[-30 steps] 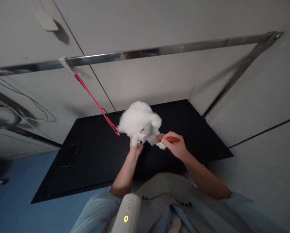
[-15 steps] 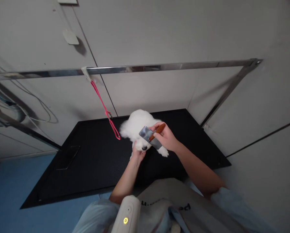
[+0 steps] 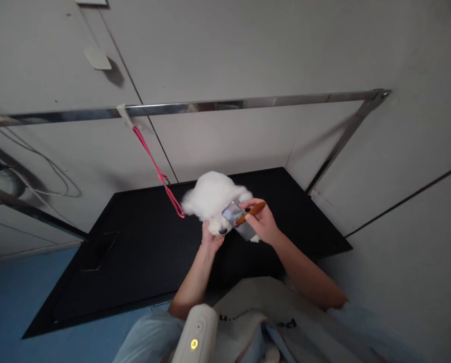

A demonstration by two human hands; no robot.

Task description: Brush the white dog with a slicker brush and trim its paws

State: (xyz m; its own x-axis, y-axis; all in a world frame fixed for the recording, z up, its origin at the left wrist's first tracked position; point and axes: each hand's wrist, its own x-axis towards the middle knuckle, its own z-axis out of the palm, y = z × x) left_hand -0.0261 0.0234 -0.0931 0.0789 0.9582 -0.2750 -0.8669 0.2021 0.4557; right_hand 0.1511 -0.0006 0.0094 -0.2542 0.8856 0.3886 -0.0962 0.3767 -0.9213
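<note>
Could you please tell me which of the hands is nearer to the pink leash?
Left. The left hand, holding the white dog, is right of the pink leash; the right hand, holding the brush, is farther right.

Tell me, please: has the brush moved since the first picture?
Yes; the brush has moved toward the back edge of the table.

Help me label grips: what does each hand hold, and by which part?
The right hand holds a brush by its brown handle; the left hand holds the dog by its chin.
</note>
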